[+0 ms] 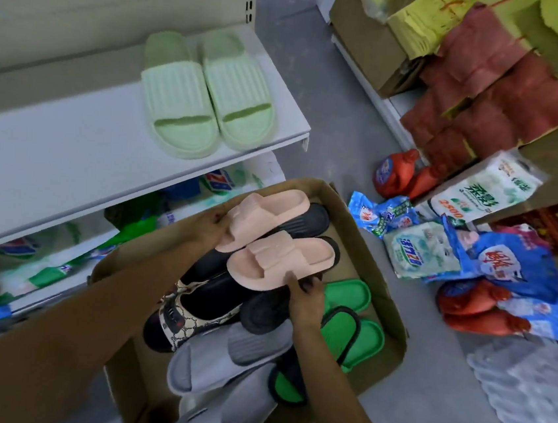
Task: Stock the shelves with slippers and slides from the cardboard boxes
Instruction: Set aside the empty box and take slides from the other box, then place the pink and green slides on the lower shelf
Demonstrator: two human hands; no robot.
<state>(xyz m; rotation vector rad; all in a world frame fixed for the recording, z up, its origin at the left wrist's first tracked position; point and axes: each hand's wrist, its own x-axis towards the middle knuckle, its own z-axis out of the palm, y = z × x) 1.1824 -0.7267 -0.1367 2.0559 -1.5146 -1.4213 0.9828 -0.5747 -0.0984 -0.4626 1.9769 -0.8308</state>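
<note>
Pink slides lifted from the box, gripped only at their edges

Both hands hold the pair of pink slides (272,241) just above the cardboard box (379,256): the left hand (212,230) seems to grip the far slide's side, though its fingers are mostly hidden, and the right hand (307,291) pinches the near slide's heel edge between thumb and fingertips. The two slides overlap loosely rather than being clamped together, so on the swing up to the shelf (70,155), which is left of the box, one could probably slip free and drop back among the black, grey and green slides in the box. The light green slides (207,93) already sit near the shelf's right end, above the box; a crowded placement beside them could nudge them toward the front lip. Bags of detergent (472,259) lie on the floor right of the box, a likely tripping risk.
</note>
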